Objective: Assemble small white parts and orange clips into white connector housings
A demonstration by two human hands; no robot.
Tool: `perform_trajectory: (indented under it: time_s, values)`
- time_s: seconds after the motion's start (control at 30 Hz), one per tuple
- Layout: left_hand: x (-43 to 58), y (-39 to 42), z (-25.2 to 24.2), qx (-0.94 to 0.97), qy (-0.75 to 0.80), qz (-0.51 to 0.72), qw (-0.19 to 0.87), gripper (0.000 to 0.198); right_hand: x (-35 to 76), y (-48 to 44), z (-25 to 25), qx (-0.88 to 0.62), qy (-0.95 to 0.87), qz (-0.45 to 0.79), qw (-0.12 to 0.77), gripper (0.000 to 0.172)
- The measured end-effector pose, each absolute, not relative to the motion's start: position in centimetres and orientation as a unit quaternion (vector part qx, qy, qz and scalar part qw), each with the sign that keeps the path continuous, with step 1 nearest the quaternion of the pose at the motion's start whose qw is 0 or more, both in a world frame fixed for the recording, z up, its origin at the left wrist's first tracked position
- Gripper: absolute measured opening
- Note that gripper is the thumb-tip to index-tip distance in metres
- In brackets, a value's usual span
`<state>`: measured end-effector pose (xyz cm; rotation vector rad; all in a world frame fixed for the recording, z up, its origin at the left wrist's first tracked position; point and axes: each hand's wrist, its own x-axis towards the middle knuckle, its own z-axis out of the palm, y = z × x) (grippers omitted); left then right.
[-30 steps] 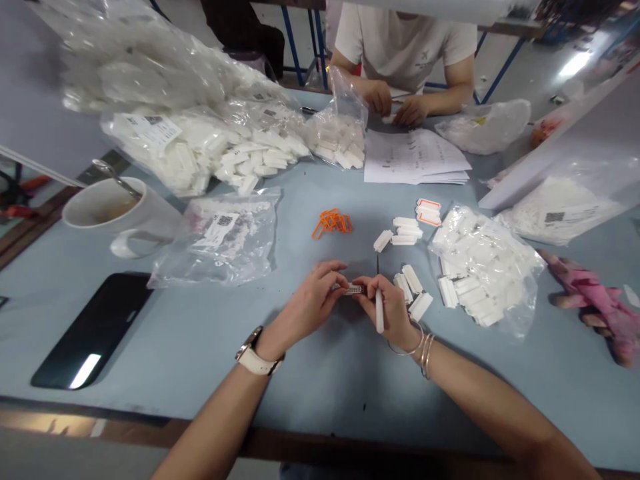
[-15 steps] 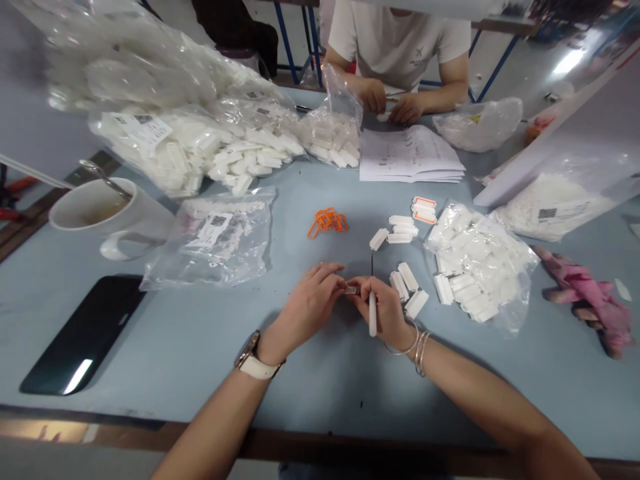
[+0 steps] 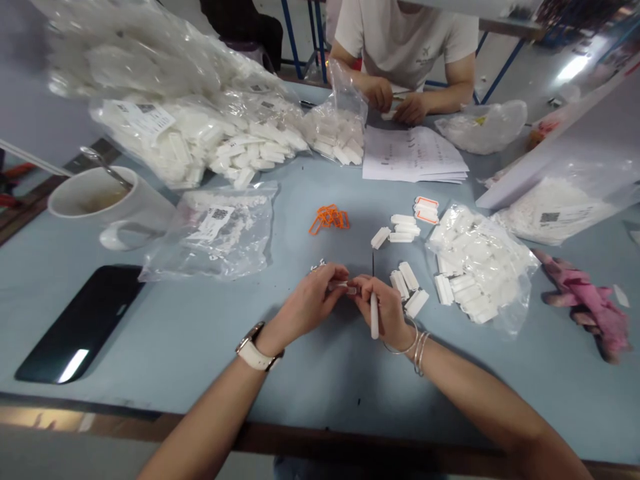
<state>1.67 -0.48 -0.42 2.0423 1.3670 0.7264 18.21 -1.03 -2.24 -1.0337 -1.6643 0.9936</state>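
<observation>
My left hand (image 3: 316, 295) is closed on one end of a small whitish plastic piece (image 3: 338, 285). The fingertips of my right hand (image 3: 383, 308) pinch its other end. Tucked in the right hand is a slim tool with a white handle (image 3: 375, 317) and a thin dark shaft pointing away from me. Several white plastic housings (image 3: 407, 283) lie just right of this hand, and more white housings (image 3: 404, 228) sit farther off. Orange rectangular frames (image 3: 330, 218) form a small heap beyond my hands. Tiny white bits (image 3: 320, 262) show behind the left fingers.
A mug with a spoon (image 3: 113, 207), a phone (image 3: 80, 327) and a small-parts bag (image 3: 213, 230) are at left. Bags of white parts (image 3: 200, 143) pile up behind. At right are an open bag (image 3: 480, 263) and a pink cloth figure (image 3: 585, 300). A co-worker (image 3: 407, 60) sits opposite, behind papers (image 3: 413, 155).
My left fingers have shifted slightly on the plastic piece, and more of it shows. Tiny white bits have come into sight behind them. The right hand keeps its hold on the tool.
</observation>
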Motion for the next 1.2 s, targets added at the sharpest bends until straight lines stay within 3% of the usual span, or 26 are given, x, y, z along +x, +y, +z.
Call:
perform_trajectory:
  time_s: [0.33,0.67,1.2]
  values:
    - [-0.5,0.6,0.2,0.714,0.581,0.324,0.217,0.019,18.3,-0.8,-2.5,-0.446,-0.635,0.418,0.472,0.026]
    - [-2.1,0.4,1.1,0.768,0.601,0.123,0.183,0.018,18.4,-0.7,-2.3,-0.463,-0.614,0.443,0.46,0.028]
    - [-1.0,0.1,0.5,0.786,0.598,0.088,0.126,0.019,18.4,-0.8,-2.4,-0.457,-0.621,0.442,0.459,0.027]
